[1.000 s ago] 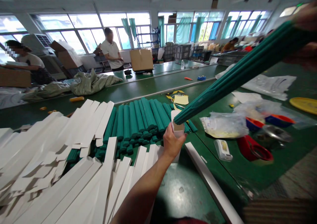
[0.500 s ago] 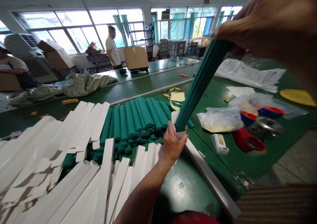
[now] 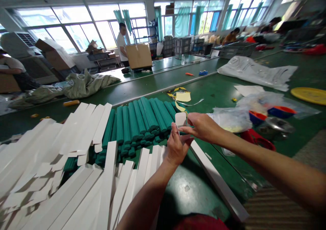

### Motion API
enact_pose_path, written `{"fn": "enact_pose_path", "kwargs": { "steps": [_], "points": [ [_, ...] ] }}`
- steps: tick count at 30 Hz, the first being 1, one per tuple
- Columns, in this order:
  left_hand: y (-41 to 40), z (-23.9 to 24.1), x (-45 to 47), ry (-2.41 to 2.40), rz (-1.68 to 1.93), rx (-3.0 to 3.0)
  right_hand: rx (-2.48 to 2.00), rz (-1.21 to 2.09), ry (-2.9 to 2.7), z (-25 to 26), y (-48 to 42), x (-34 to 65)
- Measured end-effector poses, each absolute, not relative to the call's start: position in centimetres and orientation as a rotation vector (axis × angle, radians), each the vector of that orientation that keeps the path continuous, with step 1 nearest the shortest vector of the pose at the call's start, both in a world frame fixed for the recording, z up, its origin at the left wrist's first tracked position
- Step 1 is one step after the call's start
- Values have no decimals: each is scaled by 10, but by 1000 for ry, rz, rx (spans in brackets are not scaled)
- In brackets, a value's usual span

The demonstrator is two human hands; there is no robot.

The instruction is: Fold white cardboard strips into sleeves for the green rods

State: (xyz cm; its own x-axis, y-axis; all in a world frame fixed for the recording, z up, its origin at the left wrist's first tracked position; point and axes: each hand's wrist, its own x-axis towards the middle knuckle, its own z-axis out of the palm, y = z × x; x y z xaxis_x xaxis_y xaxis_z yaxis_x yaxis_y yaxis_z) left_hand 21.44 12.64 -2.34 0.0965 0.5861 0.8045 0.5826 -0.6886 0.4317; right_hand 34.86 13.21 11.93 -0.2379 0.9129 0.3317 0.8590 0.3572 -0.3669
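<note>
My left hand [image 3: 177,148] is wrapped round the upper end of a long, narrow white carton [image 3: 216,179], which slants down toward the table's near edge. An end flap [image 3: 180,118] stands up from the carton's mouth. At that mouth is my right hand [image 3: 202,125], its fingers curled and its thumb pointing toward the flap; whether it pinches anything is hidden. Beyond my left hand lies a stack of green ribbed rods [image 3: 142,119]. Several flat white cartons [image 3: 84,128] cover the left side, and more long white cartons [image 3: 124,189] lie beside my left forearm.
Right of my hands are a clear plastic bag [image 3: 229,118], blue-and-orange scoops [image 3: 281,112], a red ring-shaped item [image 3: 262,143] and a metal item [image 3: 278,126]. Yellow paper and straps [image 3: 183,97] lie behind the rods. People stand or sit farther back.
The green ribbed rod that my right hand held high has gone down into the carton and out of sight. My right hand has dropped to the carton's mouth; my left hand stays put.
</note>
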Motion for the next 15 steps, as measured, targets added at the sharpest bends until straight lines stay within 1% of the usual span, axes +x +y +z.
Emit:
{"fn": "enact_pose_path", "kwargs": {
  "steps": [1,3,5,7,11,15],
  "points": [
    [128,-24,213,1249,1719,2329,-1529,241,-1990,109,130,349],
    [130,-26,213,1267,1739,2340,-1437,536,-1683,89,125,345],
    [132,-26,213,1250,1756,2354,-1259,873,-1378,69,122,337],
    [133,-25,213,1228,1763,2338,-1077,1095,-1121,50,122,326],
    [135,-16,210,1160,1757,2227,-944,1182,-892,29,127,313],
    [136,-1,204,1090,1699,2021,-950,1141,-964,31,133,312]
  ]
}}
